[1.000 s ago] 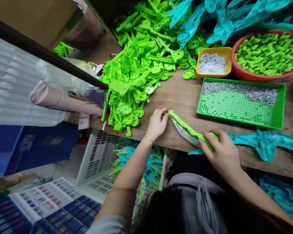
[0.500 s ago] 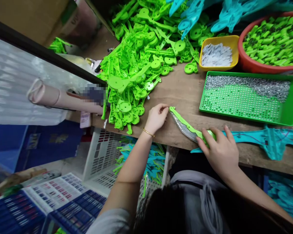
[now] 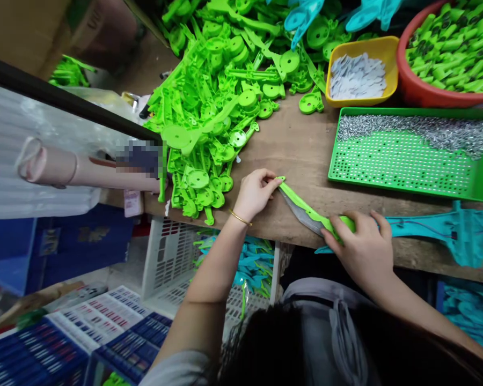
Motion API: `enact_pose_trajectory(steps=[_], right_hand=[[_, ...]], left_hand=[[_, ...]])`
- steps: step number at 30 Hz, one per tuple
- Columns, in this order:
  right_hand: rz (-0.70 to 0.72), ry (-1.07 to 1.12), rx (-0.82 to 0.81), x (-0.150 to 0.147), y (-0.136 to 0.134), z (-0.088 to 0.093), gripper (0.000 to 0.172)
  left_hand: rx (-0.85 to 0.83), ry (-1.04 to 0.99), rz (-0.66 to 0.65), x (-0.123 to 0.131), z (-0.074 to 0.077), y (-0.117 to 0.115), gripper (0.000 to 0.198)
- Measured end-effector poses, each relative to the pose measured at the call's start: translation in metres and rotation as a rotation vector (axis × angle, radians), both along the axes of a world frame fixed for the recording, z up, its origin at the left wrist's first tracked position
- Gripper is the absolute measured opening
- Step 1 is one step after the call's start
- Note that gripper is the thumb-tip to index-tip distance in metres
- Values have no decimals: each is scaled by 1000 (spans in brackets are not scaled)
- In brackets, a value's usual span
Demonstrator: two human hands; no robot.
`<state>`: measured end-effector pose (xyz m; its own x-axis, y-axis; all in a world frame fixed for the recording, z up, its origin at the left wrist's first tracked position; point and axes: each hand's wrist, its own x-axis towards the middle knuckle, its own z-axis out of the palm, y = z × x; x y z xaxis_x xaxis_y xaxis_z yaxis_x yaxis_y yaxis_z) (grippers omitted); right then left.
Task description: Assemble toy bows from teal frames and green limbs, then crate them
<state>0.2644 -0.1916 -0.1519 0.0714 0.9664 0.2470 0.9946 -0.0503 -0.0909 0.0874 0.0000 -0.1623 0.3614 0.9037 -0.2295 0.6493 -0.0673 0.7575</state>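
A long green plastic part (image 3: 297, 201) with a greyish translucent blade-like piece (image 3: 305, 219) along its near side lies at the front edge of the wooden table (image 3: 273, 155). My left hand (image 3: 256, 194) pinches its narrow far-left tip between thumb and fingers. Curled over the wide end of the same part, my right hand (image 3: 362, 246) presses it down and hides most of that end. A blue plastic part (image 3: 422, 228) with a thin dark wire runs out to the right from beneath my right hand.
Left of my hands is a heap of green parts (image 3: 209, 134). A green perforated tray (image 3: 394, 166) of small metal pieces, a yellow bin (image 3: 393, 80) of white strips and a red basin (image 3: 406, 80) stand right. Below is a white crate (image 3: 156, 262).
My left hand has closed on the tip of the green part, where it was just beside it. My right hand stays on the wide end. The view has shifted slightly.
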Motion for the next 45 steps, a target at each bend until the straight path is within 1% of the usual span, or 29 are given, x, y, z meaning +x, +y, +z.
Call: enact_pose_trajectory(steps=[2, 5, 7, 8, 10, 12, 13, 14, 16, 17, 19, 22, 24, 27, 31, 33, 35, 36, 38, 40, 42, 45], right_hand=[[2, 2, -30, 0, 1, 0, 26], [-9, -5, -55, -1, 1, -3, 26], [-10, -4, -73, -1, 0, -6, 30], [-7, 4, -83, -1, -1, -8, 33], [6, 40, -90, 1, -3, -11, 38], [10, 80, -56, 4, -5, -13, 42], [7, 91, -39, 5, -5, -12, 42], [4, 93, -34, 7, -5, -10, 43], [17, 73, -78, 10, 0, -4, 43], [40, 64, -121, 12, 5, 0, 43], [112, 71, -204, 15, 17, 7, 43], [241, 136, -276, 18, 38, 9, 50], [286, 178, -300, 17, 48, 6, 54], [286, 213, -327, 15, 54, 2, 57], [253, 227, -360, 14, 52, 1, 62], [237, 232, -356, 14, 51, 0, 64], [243, 232, -340, 15, 49, 0, 64], [260, 230, -333, 15, 49, 2, 62], [286, 218, -346, 12, 51, 6, 56], [261, 209, -386, 6, 56, 12, 51], [222, 225, -438, -3, 65, 17, 54], [239, 268, -491, -15, 76, 16, 62]], left_hand=[[38, 13, -5, 0, -1, 0, 20], [105, 63, -24, -2, 2, 2, 16], [79, 44, -24, -4, 6, 0, 14], [30, -21, 1, -4, 7, -3, 15], [-145, -274, 95, 0, 9, -17, 22], [-387, -565, 192, 9, 8, -39, 38], [-498, -666, 224, 15, 7, -51, 49], [-590, -719, 247, 21, 6, -64, 56], [-662, -757, 308, 32, 3, -85, 59], [-664, -761, 334, 36, 2, -92, 57], [-632, -765, 358, 39, 1, -99, 54], [-574, -778, 357, 38, 0, -99, 51], [-553, -784, 361, 36, -1, -97, 49], [-562, -759, 367, 36, -3, -98, 49], [-607, -739, 374, 33, -3, -98, 53], [-670, -739, 336, 28, 0, -90, 53], [-737, -745, 281, 20, 5, -77, 51], [-736, -745, 273, 16, 7, -69, 49], [-650, -733, 311, 9, 11, -56, 42], [-540, -705, 357, 6, 11, -49, 36], [-496, -683, 366, 7, 8, -48, 34], [-470, -682, 386, 11, 2, -51, 34]])
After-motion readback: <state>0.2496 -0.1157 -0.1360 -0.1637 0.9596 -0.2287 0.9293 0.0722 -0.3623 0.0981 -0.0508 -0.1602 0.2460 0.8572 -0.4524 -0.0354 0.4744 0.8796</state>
